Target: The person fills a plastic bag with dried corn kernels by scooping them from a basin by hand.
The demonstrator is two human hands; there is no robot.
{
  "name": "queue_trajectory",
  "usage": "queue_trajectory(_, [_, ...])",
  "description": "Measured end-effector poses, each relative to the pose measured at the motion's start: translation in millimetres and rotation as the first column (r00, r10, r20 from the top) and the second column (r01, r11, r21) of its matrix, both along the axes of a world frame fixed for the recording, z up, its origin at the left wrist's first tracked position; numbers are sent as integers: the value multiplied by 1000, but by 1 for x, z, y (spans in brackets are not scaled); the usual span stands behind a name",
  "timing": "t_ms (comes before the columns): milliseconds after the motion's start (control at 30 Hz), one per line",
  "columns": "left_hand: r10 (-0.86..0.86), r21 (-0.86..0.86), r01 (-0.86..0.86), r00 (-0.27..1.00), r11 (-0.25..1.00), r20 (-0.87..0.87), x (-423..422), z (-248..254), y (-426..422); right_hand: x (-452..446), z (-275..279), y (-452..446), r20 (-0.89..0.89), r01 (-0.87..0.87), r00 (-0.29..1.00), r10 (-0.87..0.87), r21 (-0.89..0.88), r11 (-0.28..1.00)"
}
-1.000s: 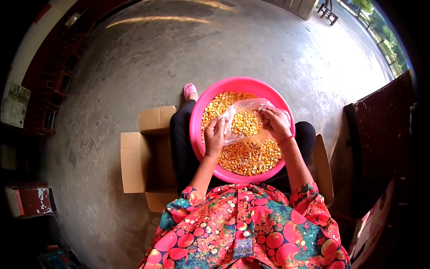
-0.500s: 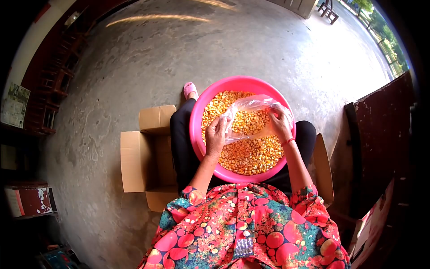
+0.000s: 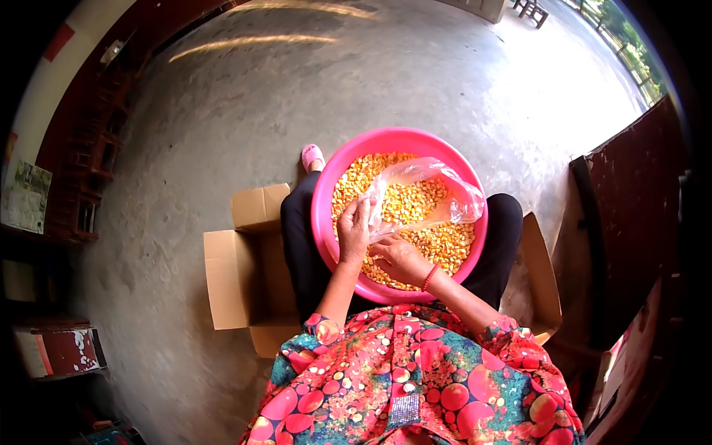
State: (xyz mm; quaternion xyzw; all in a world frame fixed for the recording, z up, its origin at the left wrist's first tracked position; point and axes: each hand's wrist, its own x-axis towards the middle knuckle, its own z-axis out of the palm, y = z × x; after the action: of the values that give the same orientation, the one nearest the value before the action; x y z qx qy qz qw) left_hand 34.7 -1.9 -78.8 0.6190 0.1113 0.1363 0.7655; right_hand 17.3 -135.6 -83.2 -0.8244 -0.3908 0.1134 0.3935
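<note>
A pink basin (image 3: 320, 215) full of loose yellow corn kernels (image 3: 360, 174) rests between the knees. Over the corn spreads a clear plastic bag (image 3: 466, 202), its mouth wide, with kernels showing through it. My left hand (image 3: 354, 228) is closed on the bag's left edge, thumb and fingers pinching the film. My right hand (image 3: 404, 261), with a red bracelet at the wrist, is low over the corn beside the bag's lower edge. Its fingers are bent and a little apart, pointing left towards the left hand; their tips are partly hidden, and nothing shows held.
An open cardboard box (image 3: 228, 278) stands on the concrete floor left of the legs. Another cardboard box (image 3: 541, 271) is partly visible to the right. Dark wooden furniture (image 3: 630, 222) lines the right side, and stacked chairs (image 3: 93, 156) stand along the left wall.
My right hand has let go of the bag's right side and moved down and left to the corn near the left hand. The left hand keeps its hold on the bag.
</note>
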Motion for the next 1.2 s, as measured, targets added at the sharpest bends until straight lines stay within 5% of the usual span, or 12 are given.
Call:
queue_trajectory(67, [-9,4,9,997,1000,-73,-1,1,0,-2,-17,5,296,54,954,-42,-32,998])
queue_trajectory(133, [-17,3,17,997,1000,-71,-1,-2,1,-7,-30,3,302,46,953,-5,-129,991])
queue_trajectory(267, [-39,-1,39,998,999,-58,-1,-6,3,-14,-37,3,257,-137,948,188,-203,970])
queue_trajectory(367, [-7,-28,5,997,1000,-71,0,-4,1,-14,-29,1,-6,-185,979,204,-449,874])
queue_trajectory(467, [-25,-69,17,992,997,-127,-2,-2,2,-12,-31,-1,36,-171,979,201,-393,904])
queue_trajectory(567, [-13,-28,10,994,1000,-104,0,-5,3,-3,-30,-1,-41,-5,999,9,79,997])
queue_trajectory(600, [-15,-14,14,994,1000,-107,0,-6,3,-1,-33,-2,-40,-1,999,4,81,997])
queue_trajectory(633, [-14,-32,10,993,999,-117,0,-7,3,1,-36,-3,-512,165,856,-66,151,975])
queue_trajectory(667, [-18,-30,15,993,999,-116,0,-7,3,4,-32,-4,-863,339,502,-59,133,931])
queue_trajectory(867, [-6,-32,2,992,999,-123,-1,0,0,11,5,-21,-966,199,249,75,126,972])
queue_trajectory(933, [-1,-38,-4,993,999,-122,-2,0,0,15,17,-26,-965,213,62,255,262,941])
queue_trajectory(1200, [31,16,-30,999,999,-42,2,-10,-1,68,32,-30,-945,700,248,215,328,635])
